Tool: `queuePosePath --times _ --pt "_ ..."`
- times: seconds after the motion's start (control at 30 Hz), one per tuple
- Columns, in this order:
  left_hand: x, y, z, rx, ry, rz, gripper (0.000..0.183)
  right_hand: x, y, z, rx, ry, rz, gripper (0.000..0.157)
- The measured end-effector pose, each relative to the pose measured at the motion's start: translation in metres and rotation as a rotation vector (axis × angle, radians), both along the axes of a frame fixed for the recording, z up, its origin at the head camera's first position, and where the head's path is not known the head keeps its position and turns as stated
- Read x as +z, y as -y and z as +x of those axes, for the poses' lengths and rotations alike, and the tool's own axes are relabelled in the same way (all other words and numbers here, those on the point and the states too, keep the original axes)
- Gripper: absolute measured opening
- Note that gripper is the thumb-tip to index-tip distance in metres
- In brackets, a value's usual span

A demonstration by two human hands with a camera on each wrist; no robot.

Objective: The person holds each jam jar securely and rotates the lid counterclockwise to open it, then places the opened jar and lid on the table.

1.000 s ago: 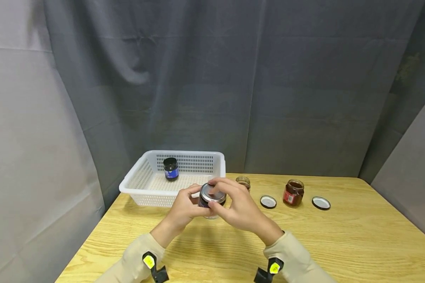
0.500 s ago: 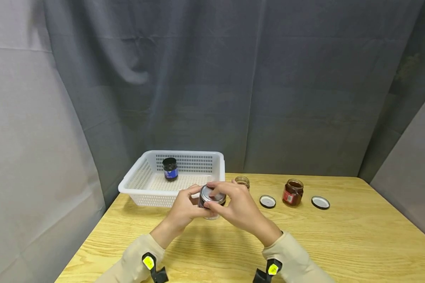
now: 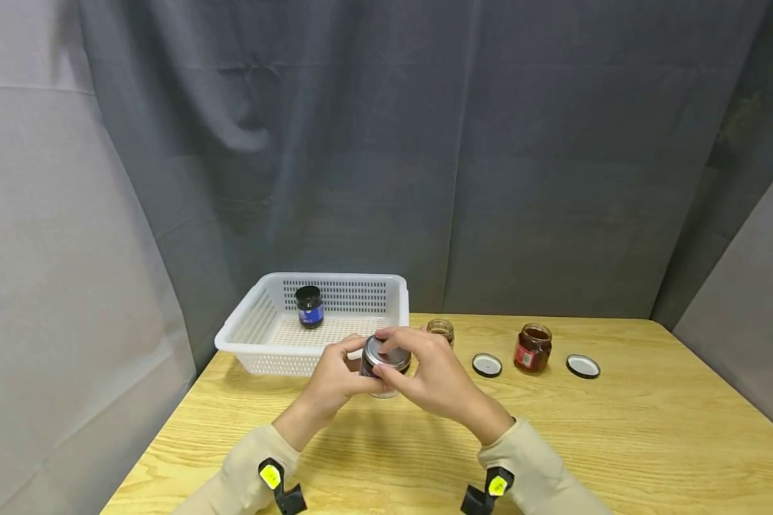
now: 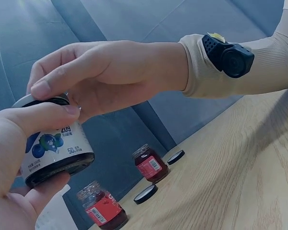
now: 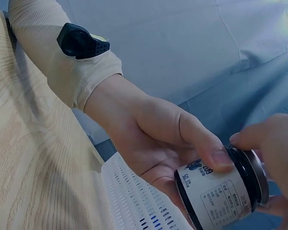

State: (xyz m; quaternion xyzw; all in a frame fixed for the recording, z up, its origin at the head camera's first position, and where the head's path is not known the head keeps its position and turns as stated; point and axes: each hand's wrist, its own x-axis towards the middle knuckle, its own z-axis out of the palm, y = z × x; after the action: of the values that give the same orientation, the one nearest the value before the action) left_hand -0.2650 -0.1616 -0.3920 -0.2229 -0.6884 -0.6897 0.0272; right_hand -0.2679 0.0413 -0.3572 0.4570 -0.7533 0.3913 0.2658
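Above the table in front of the basket, my left hand grips a dark glass jar round its body. Blueberries are printed on the jar's white label, and in the head view it stands roughly upright. My right hand holds the silver lid from above, thumb and fingers at the rim. The lid sits on the jar's mouth; whether it is loose cannot be seen. Fingers hide part of the jar in every view.
A white basket at the back left holds a blue-labelled jar. To the right stand two lidless jars: one red-labelled, another partly behind my right hand. Two lids lie upturned, a nearer one and a farther-right one.
My right thumb has shifted slightly left along the lid's rim. The left hand and the jar stay in place.
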Motion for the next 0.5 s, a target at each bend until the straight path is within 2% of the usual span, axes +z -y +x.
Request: queuePosePath --times 0.3,0.5 --pt "-0.0005 -0.0007 0.0005 -0.017 -0.013 0.012 0.056 0.0003 0.0006 0.0003 0.022 -0.02 -0.007 0.016" --pt "-0.0004 -0.0008 0.0 -0.007 -0.006 -0.012 0.056 -0.0002 0.001 0.0021 -0.013 0.006 -0.005 0.015"
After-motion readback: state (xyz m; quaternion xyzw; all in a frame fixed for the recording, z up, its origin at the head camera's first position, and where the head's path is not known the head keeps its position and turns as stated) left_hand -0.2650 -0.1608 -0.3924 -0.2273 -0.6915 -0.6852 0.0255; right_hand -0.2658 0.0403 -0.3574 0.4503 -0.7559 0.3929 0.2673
